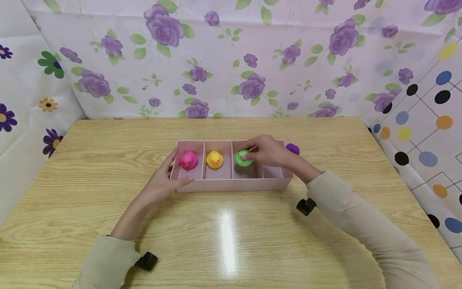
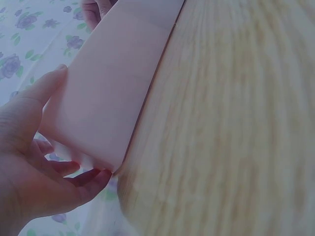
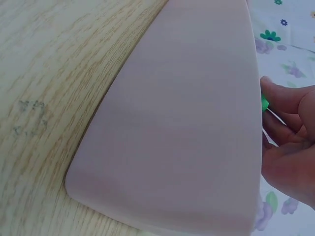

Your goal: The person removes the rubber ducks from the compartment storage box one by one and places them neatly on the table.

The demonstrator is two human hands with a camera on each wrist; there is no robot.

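One green toy duck (image 1: 243,159), pinched by my right hand (image 1: 268,151) at the third compartment (image 1: 247,173) from left, one pale-pink divided tray (image 1: 231,185), my left hand (image 1: 163,184) gripping its left end, pink duck (image 1: 189,160), yellow duck (image 1: 215,159) inside.

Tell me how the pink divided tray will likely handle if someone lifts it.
The pink tray is probably stiff: its walls stand straight, joined by dividers. It seems likely to be light for its size, being open-topped and thin-walled. If tilted, it may let the yellow duck slide or tip, since bare floor shows around it.
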